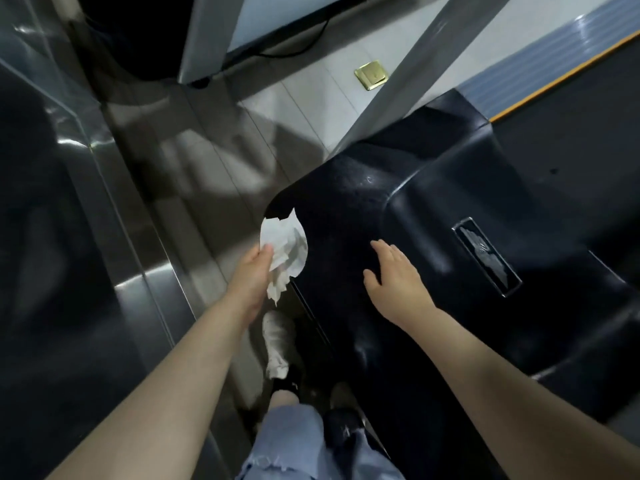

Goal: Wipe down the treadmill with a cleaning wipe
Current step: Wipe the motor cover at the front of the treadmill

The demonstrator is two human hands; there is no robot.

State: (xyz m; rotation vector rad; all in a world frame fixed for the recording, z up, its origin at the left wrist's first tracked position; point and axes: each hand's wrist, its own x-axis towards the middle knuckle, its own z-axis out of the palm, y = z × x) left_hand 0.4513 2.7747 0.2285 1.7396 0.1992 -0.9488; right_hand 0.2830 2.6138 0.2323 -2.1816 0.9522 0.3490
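Item one: my left hand (254, 271) pinches the crumpled wipe (285, 252), held at the left edge of the treadmill's black hood (349, 209).
Item two: my right hand (396, 275), fingers straight and released, rests flat on the hood.
Step, as I judge it: wiping the hood.
Next call: press the wipe down and sweep it rightward.
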